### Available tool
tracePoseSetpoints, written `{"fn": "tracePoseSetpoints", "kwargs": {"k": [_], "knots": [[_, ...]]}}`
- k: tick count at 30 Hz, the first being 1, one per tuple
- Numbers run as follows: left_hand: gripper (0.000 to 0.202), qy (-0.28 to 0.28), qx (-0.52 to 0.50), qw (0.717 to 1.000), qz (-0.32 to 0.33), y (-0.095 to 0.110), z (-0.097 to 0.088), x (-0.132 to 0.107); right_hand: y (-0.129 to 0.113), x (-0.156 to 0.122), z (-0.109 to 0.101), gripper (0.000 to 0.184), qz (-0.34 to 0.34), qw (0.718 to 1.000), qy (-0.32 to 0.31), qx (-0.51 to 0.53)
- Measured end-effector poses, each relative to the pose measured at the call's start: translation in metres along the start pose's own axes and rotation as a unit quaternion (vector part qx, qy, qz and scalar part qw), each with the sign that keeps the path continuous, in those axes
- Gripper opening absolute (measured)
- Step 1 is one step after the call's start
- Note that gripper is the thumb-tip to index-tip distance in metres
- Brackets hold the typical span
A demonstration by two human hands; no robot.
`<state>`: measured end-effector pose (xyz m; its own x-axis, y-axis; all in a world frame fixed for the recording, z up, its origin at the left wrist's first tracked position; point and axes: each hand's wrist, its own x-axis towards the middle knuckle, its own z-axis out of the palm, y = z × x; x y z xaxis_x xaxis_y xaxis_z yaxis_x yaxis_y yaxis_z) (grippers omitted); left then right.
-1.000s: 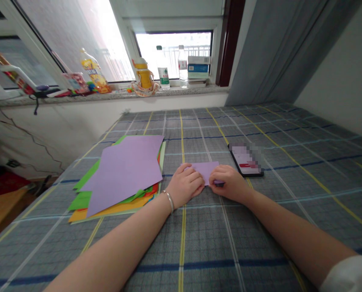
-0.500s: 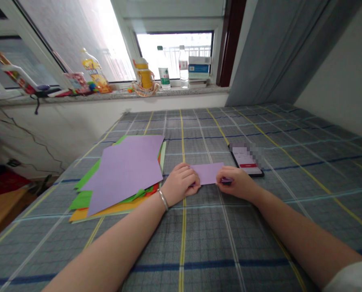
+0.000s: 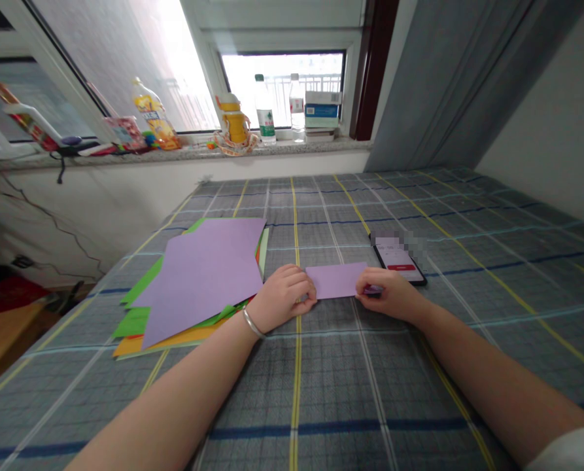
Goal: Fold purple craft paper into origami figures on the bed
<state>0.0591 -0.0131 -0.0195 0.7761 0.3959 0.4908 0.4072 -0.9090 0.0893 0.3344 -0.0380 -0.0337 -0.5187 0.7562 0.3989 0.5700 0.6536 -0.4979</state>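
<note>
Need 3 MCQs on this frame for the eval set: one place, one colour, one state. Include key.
1. Where is the smartphone?
A. On the windowsill
B. On the plaid cover
C. On the floor

2. What colour is the top sheet of the paper stack?
A. Green
B. Orange
C. Lilac

3. What state is the lilac paper strip in, between the left hand and right hand?
A. Flat on the cover
B. Crumpled into a ball
C. Standing on edge

Key:
1. B: it lies on the cover, beyond the right hand.
2. C: a lilac sheet lies uppermost, with green and orange paper showing beneath.
3. A: it lies flat, with a hand at each end.
</note>
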Motion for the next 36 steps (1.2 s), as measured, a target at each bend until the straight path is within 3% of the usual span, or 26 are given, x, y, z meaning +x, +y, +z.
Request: {"fn": "tracePoseSetpoints", "kwargs": {"k": [8,14,19,22,28,36], "knots": [[0.007,-0.03,-0.04,0.999,-0.018,0.001,-0.004,-0.004,-0.003,0.001,0.002,0.012,0.003,1.0,-0.013,0.003],[0.009,-0.048,-0.138,0.986,-0.084,-0.003,-0.003,-0.01,0.001,-0.002,0.001,0.012,0.005,1.0,-0.019,0.0],[0.004,0.018,-0.191,0.973,-0.127,-0.004,-0.005,-0.009,0.0,-0.001,0.004,0.013,0.01,1.0,-0.005,-0.019],[0.023,0.013,-0.181,0.978,-0.108,0.001,0.001,-0.006,-0.005,0.0,0.006,0.012,0.005,0.999,-0.013,-0.041],[0.004,-0.038,-0.11,0.989,-0.086,0.007,0.019,-0.003,-0.015,0.002,0.012,0.012,-0.008,0.998,-0.005,-0.062],[0.012,0.032,-0.077,0.989,-0.125,0.008,0.016,-0.004,-0.013,0.003,0.011,0.012,-0.003,0.992,0.014,-0.127]]}}
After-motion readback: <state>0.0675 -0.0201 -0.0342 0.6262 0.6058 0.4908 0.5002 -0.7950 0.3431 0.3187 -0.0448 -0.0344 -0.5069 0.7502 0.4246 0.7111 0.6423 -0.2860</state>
